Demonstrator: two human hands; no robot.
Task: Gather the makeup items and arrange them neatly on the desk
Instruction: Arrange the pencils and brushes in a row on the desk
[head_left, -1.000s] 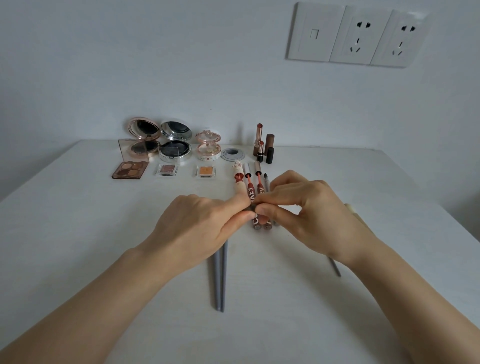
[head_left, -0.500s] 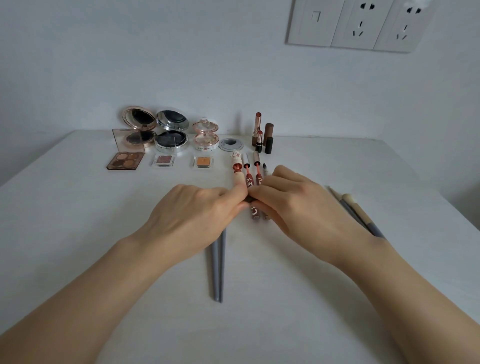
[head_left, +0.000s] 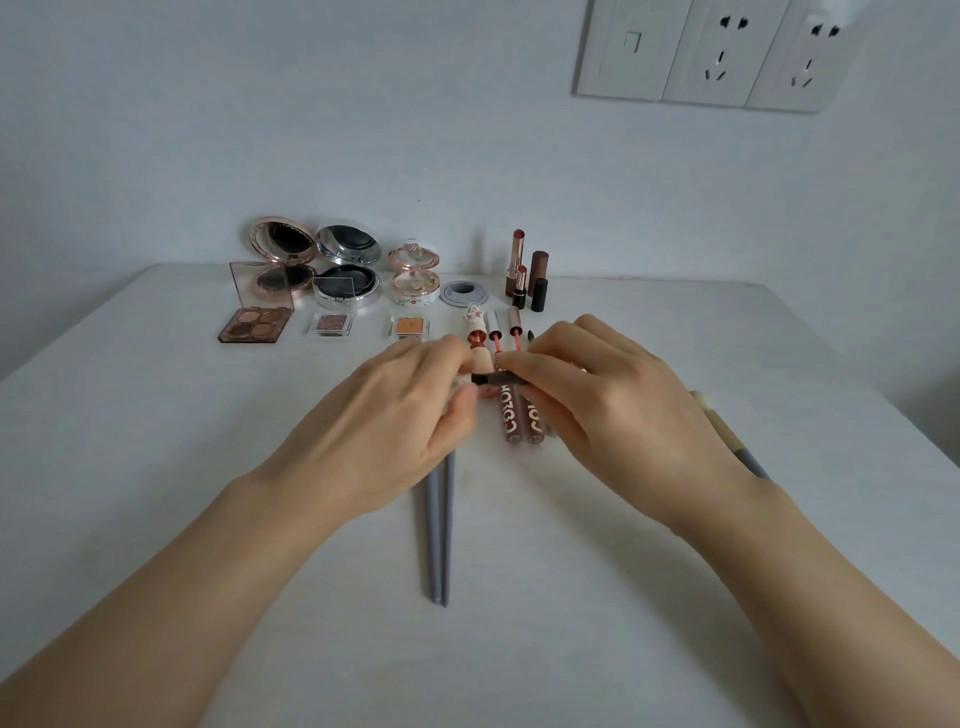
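1. Near the middle of the desk (head_left: 156, 415), both hands meet above a row of lip gloss tubes (head_left: 511, 415).
2. The left hand (head_left: 384, 421) has its fingers curled, and its thumb and forefinger pinch one end of a short dark stick (head_left: 496, 378).
3. The right hand (head_left: 613, 410) has its fingers bent and pinches the other end, so the dark stick lies crosswise over the tubes. It may be a pencil or a liner; it is too small to say.
4. The lip gloss tubes lie side by side, pointing at the far edge. A cream-capped tube (head_left: 475, 332) lies just left of the two lettered ones.
5. Two grey brush handles (head_left: 439, 530) lie together, running from under the left hand toward the near edge.
6. More brushes (head_left: 727, 436) lie toward the right edge, partly hidden by the right wrist.
7. Along the far edge stand three open compacts (head_left: 283, 260), with an eyeshadow palette (head_left: 254, 325) and two small eyeshadow pans (head_left: 332, 325) in front of them.
8. A grey ring (head_left: 464, 292) lies right of the compacts, and upright lipsticks (head_left: 518, 260) stand beside it.
9. Wall sockets (head_left: 722, 52) sit above the far right corner.
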